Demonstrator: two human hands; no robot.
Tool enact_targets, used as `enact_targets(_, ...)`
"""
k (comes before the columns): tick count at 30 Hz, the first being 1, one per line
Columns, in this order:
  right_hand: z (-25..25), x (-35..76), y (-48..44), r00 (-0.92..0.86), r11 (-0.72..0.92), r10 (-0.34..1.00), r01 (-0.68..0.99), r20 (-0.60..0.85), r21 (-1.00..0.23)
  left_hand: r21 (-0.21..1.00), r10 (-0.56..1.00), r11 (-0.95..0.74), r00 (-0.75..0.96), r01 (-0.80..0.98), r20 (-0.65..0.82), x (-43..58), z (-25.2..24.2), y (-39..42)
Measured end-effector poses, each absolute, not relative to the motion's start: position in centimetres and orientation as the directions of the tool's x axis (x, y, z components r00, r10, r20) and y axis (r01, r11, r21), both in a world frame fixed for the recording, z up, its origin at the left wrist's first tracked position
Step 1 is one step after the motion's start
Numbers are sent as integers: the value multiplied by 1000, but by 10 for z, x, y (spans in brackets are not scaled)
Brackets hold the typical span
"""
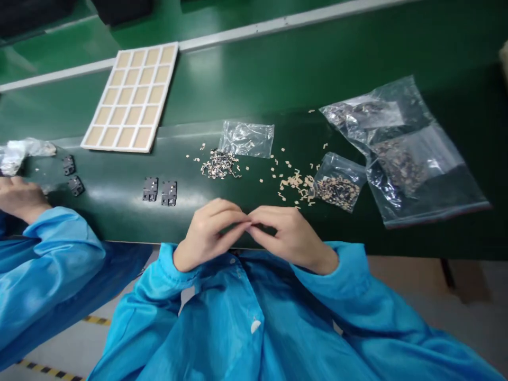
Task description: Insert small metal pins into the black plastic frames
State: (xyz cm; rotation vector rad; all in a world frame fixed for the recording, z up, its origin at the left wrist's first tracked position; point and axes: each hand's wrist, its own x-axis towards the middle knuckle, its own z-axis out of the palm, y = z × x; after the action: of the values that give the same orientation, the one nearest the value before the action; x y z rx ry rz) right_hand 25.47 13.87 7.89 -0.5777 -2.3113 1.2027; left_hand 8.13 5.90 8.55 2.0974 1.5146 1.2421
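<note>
Two bare hands meet at the near edge of a green bench, where four black modules lie: one pair between nine and ten o'clock from the fingertips, the other farther out just past nine, near a co-worker's hand. Two loose heaps, too many to count, flank twelve: metal parts at eleven and tan parts at two. One white tray of 20 cells sits at ten. A flat bag lies at twelve; one small bag of parts rests between two and three, just beside a large bag that contains two filled bags. The left hand and right hand mirror each other, wrists low, fingers curved inward, each thumb and forefinger arched toward a narrow pinch, tips together at the centre; whether they grip a part cannot be told. A pale label shows in the large bag, its writing too small to read.
</note>
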Motion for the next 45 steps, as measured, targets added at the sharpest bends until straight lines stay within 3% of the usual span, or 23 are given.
enact_targets(7,59,269,104,-764,462,601,93,235,-882,756,911,-335,-12,563,413,103,70,27)
enact_targets(10,57,270,99,-743,447,620,73,250,-892,746,905,-332,-27,577,424,107,67,24)
enact_targets(12,58,271,99,-728,440,636,70,256,-895,654,872,-350,-23,670,490,109,67,22)
enact_targets(17,62,273,99,-690,533,656,138,305,-835,258,753,-406,162,877,637,110,69,18)
enact_targets(20,64,274,97,-685,660,617,183,387,-728,198,742,-428,217,882,635,111,66,15)
enact_targets(25,68,278,93,-719,796,538,260,440,-547,201,760,-448,253,871,598,112,64,13)
enact_targets(32,73,284,94,-771,844,488,295,410,-449,262,764,-490,264,832,589,113,65,14)
enact_targets(41,75,289,95,-782,830,495,297,379,-471,278,760,-518,286,809,584,116,68,19)
enact_targets(45,74,299,99,-766,786,532,286,362,-549,366,791,-509,257,779,555,114,73,29)
